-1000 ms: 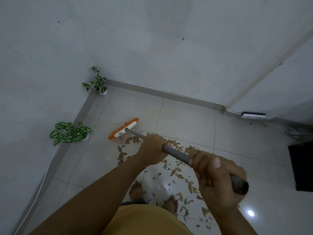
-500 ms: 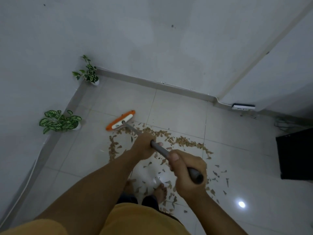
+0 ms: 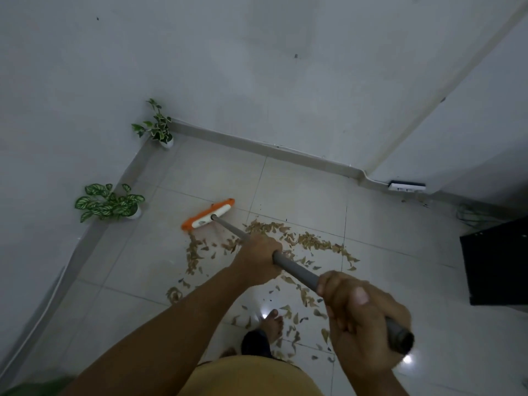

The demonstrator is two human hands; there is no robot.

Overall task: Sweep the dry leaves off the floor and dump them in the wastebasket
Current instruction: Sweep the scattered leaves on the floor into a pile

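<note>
Sweeping step in hand: gathering the dry leaves (image 3: 288, 241) on the tiled floor (image 3: 300, 190), well short of dumping. Left hand (image 3: 258, 260) gripping the grey broom handle (image 3: 294, 270) partway down, fingers curled fully round it; right hand (image 3: 361, 318) wrapping the upper end, fingers and thumb likewise closed round the shaft, the dark end cap sticking out behind the fist. Orange-and-white broom head (image 3: 208, 214) resting on the floor toward the far left corner, just beyond the far-left end of the scatter. Leaves lying in a loose arc across the middle tiles, thickest along the far side, thinning down the left side and trailing back toward the bare foot (image 3: 271, 324) at the near edge. Not yet forming one pile. No wastebasket or dustpan identifiable in view; dark box-like object (image 3: 497, 264) at the right edge too cropped to name.

Judging the next move: drawing the head back toward the body through the left end of the arc, pressing lightly so brittle pieces slide rather than flick; then repeating from the far and right sides, collapsing the ring into a single heap. Keeping strokes clear of the two potted plants (image 3: 110, 202) standing along the left wall and in the far corner.
</note>
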